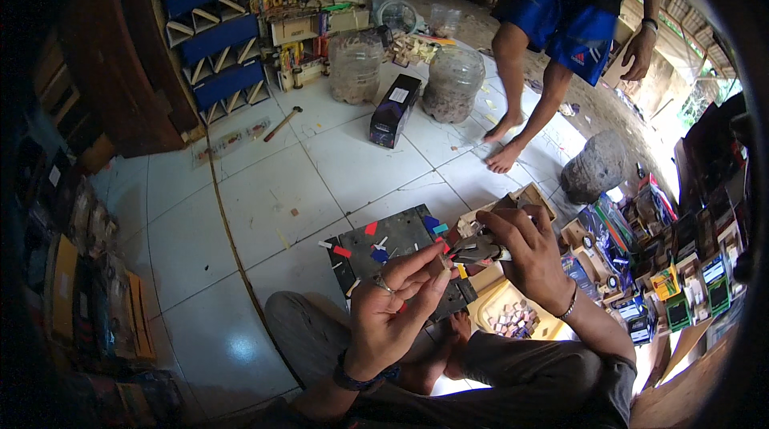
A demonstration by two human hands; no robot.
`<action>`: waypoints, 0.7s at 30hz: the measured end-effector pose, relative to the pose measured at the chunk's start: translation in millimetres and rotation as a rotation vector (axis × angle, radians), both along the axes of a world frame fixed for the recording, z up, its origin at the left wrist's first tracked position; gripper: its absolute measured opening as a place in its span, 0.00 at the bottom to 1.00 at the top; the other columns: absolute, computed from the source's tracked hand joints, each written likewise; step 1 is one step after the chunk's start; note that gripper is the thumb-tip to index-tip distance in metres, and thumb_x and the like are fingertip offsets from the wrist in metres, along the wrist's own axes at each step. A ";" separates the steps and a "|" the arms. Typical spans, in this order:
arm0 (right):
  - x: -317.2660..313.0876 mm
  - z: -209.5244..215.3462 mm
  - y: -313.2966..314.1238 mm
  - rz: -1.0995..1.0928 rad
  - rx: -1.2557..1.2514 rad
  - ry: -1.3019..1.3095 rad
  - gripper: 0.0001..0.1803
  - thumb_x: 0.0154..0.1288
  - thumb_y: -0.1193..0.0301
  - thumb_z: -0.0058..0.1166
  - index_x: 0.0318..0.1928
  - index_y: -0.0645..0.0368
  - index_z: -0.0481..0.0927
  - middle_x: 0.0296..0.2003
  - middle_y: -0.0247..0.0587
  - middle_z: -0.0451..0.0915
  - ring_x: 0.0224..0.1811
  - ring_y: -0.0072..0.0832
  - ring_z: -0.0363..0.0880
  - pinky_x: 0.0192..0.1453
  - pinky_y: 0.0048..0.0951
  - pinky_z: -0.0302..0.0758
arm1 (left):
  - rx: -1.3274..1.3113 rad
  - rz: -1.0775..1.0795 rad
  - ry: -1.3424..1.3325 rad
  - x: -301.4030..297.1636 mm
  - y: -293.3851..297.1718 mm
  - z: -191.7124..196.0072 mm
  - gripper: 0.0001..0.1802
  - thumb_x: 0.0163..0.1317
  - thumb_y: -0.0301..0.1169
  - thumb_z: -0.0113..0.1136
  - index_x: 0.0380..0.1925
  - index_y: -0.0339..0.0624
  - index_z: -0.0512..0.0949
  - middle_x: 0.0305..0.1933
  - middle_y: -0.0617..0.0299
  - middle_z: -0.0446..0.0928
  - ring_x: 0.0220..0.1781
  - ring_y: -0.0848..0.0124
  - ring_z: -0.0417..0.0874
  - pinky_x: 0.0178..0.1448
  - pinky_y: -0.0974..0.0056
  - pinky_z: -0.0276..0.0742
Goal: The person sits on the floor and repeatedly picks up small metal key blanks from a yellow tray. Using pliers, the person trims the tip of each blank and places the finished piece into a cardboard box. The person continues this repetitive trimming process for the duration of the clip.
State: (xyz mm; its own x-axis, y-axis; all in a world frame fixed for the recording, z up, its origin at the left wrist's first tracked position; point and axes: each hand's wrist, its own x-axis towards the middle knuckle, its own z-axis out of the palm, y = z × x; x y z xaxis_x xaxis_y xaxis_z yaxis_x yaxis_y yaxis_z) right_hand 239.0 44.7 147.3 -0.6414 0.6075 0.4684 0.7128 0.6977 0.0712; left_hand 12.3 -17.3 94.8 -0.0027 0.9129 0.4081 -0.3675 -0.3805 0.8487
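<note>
A: Where is the small block [444, 264]?
B: It is in front of the person, above the dark board [400, 227], between the thumb and forefinger of the left hand [389, 305]. These fingers are pinched together on it. I cannot tell its long axis, because the fingertips cover a part.
A: And the right hand [530, 259]?
B: Its fingers are closed around the pliers [478, 249]. The head of the pliers points to the left, toward the block, and the tool lies more or less across the view. So the block is just beyond the head, on the left side. The left hand is the nearer one, since it has the block. Whether the pliers touch the block, I cannot tell.
A: What is around them?
B: Paper strips, such as a red strip [342, 252], lie on the board. To the right there is a yellow tray [548, 327] with many small pieces inside, and behind the right hand a wooden box [545, 201]. Farther away, on the tiled floor [248, 225], are a dark carton [395, 111], a hammer [283, 123] and a standing person's bare feet [503, 159].
</note>
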 end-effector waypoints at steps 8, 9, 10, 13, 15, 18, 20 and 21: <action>3.7 -8.1 3.2 -0.002 0.011 -0.002 0.45 0.43 0.65 0.75 0.67 0.48 0.76 0.50 0.32 0.80 0.55 0.40 0.74 0.62 0.44 0.67 | -0.020 -0.025 0.010 -0.7 -1.8 -4.4 0.21 0.76 0.21 0.57 0.66 0.26 0.72 0.58 0.44 0.83 0.60 0.61 0.86 0.68 0.55 0.82; 4.0 -8.9 3.4 -0.003 0.008 0.000 0.45 0.43 0.65 0.75 0.67 0.48 0.76 0.49 0.32 0.80 0.55 0.40 0.74 0.62 0.44 0.67 | -0.024 -0.033 0.010 -1.1 -1.5 -4.7 0.21 0.77 0.22 0.57 0.66 0.26 0.71 0.58 0.44 0.83 0.60 0.61 0.86 0.68 0.55 0.82; 4.4 -9.2 3.6 -0.003 0.005 -0.001 0.45 0.42 0.65 0.75 0.66 0.48 0.76 0.49 0.32 0.80 0.55 0.40 0.74 0.63 0.44 0.67 | -0.027 -0.042 0.011 -1.5 -1.2 -5.0 0.21 0.77 0.22 0.57 0.67 0.26 0.71 0.58 0.44 0.83 0.60 0.61 0.86 0.68 0.56 0.81; 5.2 -9.5 3.7 -0.001 -0.005 -0.001 0.45 0.42 0.65 0.76 0.66 0.48 0.75 0.49 0.32 0.80 0.55 0.40 0.75 0.63 0.44 0.67 | -0.022 -0.029 0.030 -2.0 -0.2 -6.3 0.21 0.77 0.21 0.56 0.67 0.26 0.71 0.58 0.44 0.83 0.60 0.61 0.86 0.68 0.56 0.81; 4.9 -10.0 4.0 -0.001 -0.014 0.000 0.45 0.42 0.66 0.76 0.67 0.48 0.75 0.49 0.32 0.80 0.55 0.40 0.75 0.63 0.44 0.67 | -0.020 -0.026 0.039 -2.5 0.0 -7.2 0.21 0.77 0.21 0.56 0.67 0.26 0.71 0.58 0.44 0.83 0.60 0.61 0.86 0.68 0.56 0.81; 4.5 -10.3 3.4 -0.001 -0.024 -0.008 0.46 0.42 0.67 0.76 0.67 0.48 0.74 0.49 0.33 0.80 0.55 0.40 0.75 0.63 0.44 0.67 | -0.007 -0.022 0.043 -2.4 0.8 -8.3 0.21 0.77 0.21 0.56 0.67 0.27 0.71 0.58 0.44 0.83 0.59 0.61 0.86 0.68 0.56 0.81; 4.7 -9.5 3.4 0.002 -0.028 -0.022 0.45 0.43 0.67 0.76 0.67 0.48 0.75 0.49 0.33 0.80 0.54 0.39 0.75 0.64 0.44 0.67 | -0.003 -0.023 0.040 -2.4 1.0 -8.7 0.21 0.77 0.21 0.56 0.67 0.27 0.72 0.58 0.44 0.83 0.59 0.61 0.86 0.68 0.56 0.82; 5.0 -8.9 3.3 0.002 -0.030 -0.028 0.45 0.43 0.68 0.76 0.67 0.49 0.75 0.49 0.33 0.80 0.54 0.39 0.76 0.64 0.44 0.67 | -0.006 -0.024 0.038 -2.3 0.7 -8.8 0.21 0.77 0.21 0.56 0.67 0.28 0.72 0.58 0.44 0.83 0.59 0.61 0.86 0.68 0.56 0.82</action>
State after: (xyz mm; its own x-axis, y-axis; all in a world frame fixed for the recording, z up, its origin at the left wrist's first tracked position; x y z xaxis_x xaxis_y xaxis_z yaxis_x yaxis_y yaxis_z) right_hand 243.9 47.9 138.4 -0.6555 0.6194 0.4321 0.7092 0.7015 0.0704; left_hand 10.0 -16.6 86.0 0.0345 0.9148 0.4024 -0.3439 -0.3672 0.8642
